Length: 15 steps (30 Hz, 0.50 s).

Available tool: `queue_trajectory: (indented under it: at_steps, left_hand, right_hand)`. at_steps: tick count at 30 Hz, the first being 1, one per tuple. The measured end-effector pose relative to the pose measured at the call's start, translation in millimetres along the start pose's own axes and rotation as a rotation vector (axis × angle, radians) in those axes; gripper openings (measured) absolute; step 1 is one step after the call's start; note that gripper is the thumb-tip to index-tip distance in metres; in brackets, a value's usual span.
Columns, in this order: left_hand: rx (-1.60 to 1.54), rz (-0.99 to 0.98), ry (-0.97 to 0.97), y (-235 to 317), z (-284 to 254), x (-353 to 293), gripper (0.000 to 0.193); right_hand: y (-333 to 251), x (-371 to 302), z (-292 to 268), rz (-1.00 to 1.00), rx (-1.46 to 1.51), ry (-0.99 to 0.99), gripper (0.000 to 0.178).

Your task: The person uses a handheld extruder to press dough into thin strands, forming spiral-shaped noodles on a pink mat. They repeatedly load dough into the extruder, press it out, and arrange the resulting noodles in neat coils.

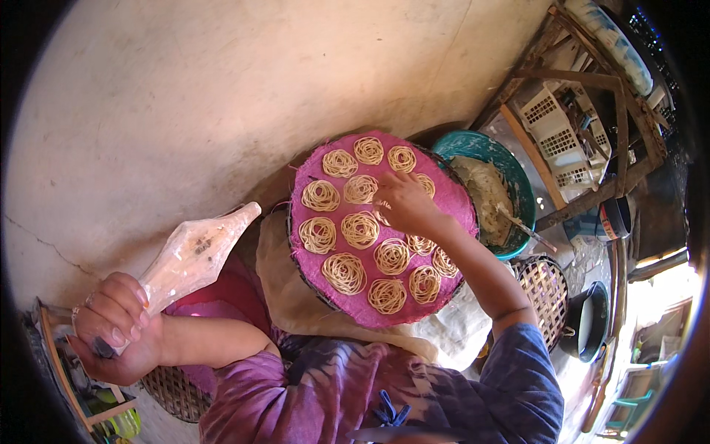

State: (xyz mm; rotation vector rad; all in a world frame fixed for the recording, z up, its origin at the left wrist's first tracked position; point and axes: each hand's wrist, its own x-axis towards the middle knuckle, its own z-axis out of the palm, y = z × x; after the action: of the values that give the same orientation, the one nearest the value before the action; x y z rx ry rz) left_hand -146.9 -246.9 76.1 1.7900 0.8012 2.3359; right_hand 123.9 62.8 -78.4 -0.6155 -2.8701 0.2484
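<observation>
Raised at the left, my left hand (116, 323) is closed around the lower end of a clear plastic piping bag (194, 251) with tan filling. The bag's narrow tip points up and right, away from the cloth. My right hand (405, 201) reaches over a round tray covered with pink cloth (336, 248), its fingers bent down at a pale coil (381, 213) that it partly covers. Whatever those fingertips pinch is hidden. Several nest-like coils of thin tan dough strands (360, 229) lie across the cloth, spaced apart.
Behind the tray's right side stands a teal basin (526, 185) with pale dough and a stick. A woven basket (542, 296) and a dark pan (589, 322) sit at the right. White plastic crates (560, 140) rest in a wooden frame. A plastered wall (177, 96) rises behind.
</observation>
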Motion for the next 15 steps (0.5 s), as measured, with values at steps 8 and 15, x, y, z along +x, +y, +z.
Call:
queue_trajectory:
  at_steps: [8,15]
  left_hand:
    - [-0.004,-0.021,0.022,-2.9,-1.9,-3.1,0.041]
    - [-0.007,-0.032,0.003,0.2,2.4,0.3,0.041]
  right_hand:
    - [9.5,-12.1,-2.3,0.051,-0.091,-0.044,0.034]
    - [6.1,-11.6,0.5,0.046,-0.086,-0.006,0.035]
